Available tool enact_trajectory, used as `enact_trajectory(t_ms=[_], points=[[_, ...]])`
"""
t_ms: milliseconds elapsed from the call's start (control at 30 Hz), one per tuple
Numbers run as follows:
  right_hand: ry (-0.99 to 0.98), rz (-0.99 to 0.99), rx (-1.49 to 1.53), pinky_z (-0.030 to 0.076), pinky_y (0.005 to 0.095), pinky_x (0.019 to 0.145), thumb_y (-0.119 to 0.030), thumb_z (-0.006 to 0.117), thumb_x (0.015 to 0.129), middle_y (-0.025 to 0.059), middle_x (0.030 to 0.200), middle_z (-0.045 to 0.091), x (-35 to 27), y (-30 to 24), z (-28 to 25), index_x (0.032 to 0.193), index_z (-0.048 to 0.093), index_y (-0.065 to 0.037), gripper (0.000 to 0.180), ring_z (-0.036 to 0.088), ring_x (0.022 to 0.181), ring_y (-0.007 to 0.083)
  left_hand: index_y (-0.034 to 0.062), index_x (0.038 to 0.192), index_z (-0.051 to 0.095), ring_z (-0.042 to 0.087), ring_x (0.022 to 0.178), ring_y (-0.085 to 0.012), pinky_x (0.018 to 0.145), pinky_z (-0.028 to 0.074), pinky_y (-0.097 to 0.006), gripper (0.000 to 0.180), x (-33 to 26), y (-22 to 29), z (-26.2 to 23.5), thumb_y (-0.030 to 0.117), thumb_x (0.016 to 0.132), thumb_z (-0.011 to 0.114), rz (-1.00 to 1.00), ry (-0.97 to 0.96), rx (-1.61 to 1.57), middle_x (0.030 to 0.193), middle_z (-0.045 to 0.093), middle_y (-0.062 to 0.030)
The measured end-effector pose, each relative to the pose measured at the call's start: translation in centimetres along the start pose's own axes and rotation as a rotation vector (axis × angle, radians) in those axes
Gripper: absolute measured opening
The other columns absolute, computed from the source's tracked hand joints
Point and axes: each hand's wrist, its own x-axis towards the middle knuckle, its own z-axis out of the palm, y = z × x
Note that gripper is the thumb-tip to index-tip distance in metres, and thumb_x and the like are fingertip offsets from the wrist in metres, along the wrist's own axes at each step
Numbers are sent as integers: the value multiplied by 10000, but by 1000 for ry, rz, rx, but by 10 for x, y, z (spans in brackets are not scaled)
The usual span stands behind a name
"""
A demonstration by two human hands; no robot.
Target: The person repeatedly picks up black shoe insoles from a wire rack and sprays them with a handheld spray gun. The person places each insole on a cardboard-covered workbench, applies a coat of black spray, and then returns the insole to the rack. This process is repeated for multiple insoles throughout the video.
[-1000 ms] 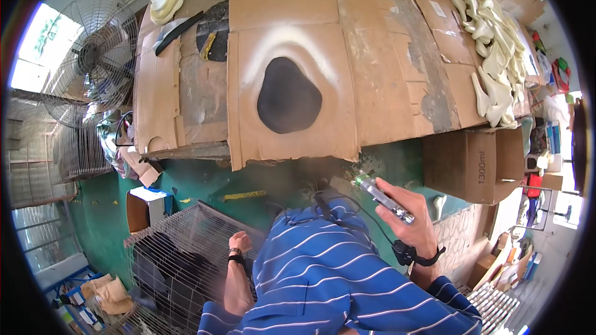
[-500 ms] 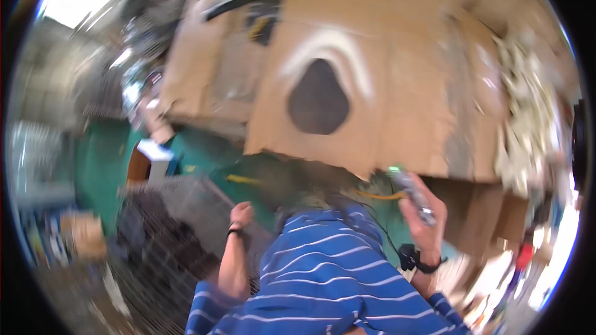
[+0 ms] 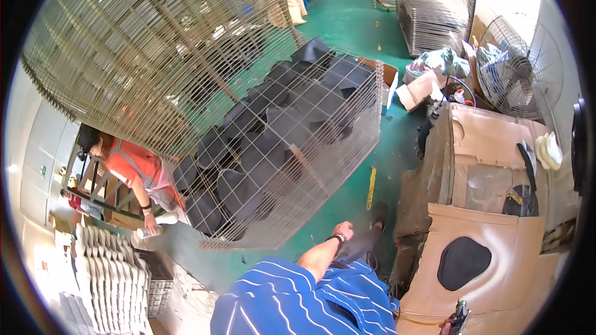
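The view is being swung away from the cardboard-covered worktop (image 3: pixel 496 142), which a second ago was filling the frame and is now being seen at the right edge, while a wire cage (image 3: pixel 292 155) stacked with dark moulded pieces (image 3: pixel 273 130) is being brought to the centre. The turn is being read as attention passing from the worktop toward the cage, though the spray can (image 3: pixel 460 315) is still being kept in hand.

The can is being gripped in the right hand (image 3: pixel 452 324), glimpsed only at the bottom edge, just beside the sheet with the black sprayed oval (image 3: pixel 464 262). The left hand (image 3: pixel 343 231) is being held low over the green floor (image 3: pixel 357 31), closed loosely and empty as far as can be told, near the cage's lower corner but not touching it.

The cage is being kept well apart from the can, with the left hand between them. At the left, a person in orange (image 3: pixel 133 164) is being seen bent over stacks of pale trays (image 3: pixel 102 267). A standing fan (image 3: pixel 518 65) is being seen behind the worktop.
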Motion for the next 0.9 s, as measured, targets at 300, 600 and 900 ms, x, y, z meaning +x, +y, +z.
enact_trajectory(t_ms=[300, 600, 900], points=[[182, -111, 289, 467, 283, 735, -180, 660, 968, 80, 986, 664, -26, -16, 9, 1233, 665, 1, 321, 579, 828, 130, 111, 1178, 708, 674, 657, -154, 555, 566, -354, 372, 32, -29, -8, 136, 814, 639, -205, -428, 2, 826, 717, -26], [556, 11, 253, 498, 289, 703, -62, 725, 882, 85, 867, 686, -72, -20, -4, 1307, 647, 0, 436, 603, 743, 137, 79, 1335, 575, 697, 932, -329, 816, 579, -555, 364, 54, 27, 1, 125, 981, 503, -143, -542, -123, 1169, 672, -143], [510, -81, 368, 534, 337, 772, -15, 763, 815, 201, 1033, 711, -91, 0, 12, 1338, 618, -5, 543, 707, 869, 312, 52, 1330, 584, 711, 860, -311, 723, 613, -506, 391, 82, 80, 9, 90, 942, 599, -119, -696, -19, 1085, 695, -127]])
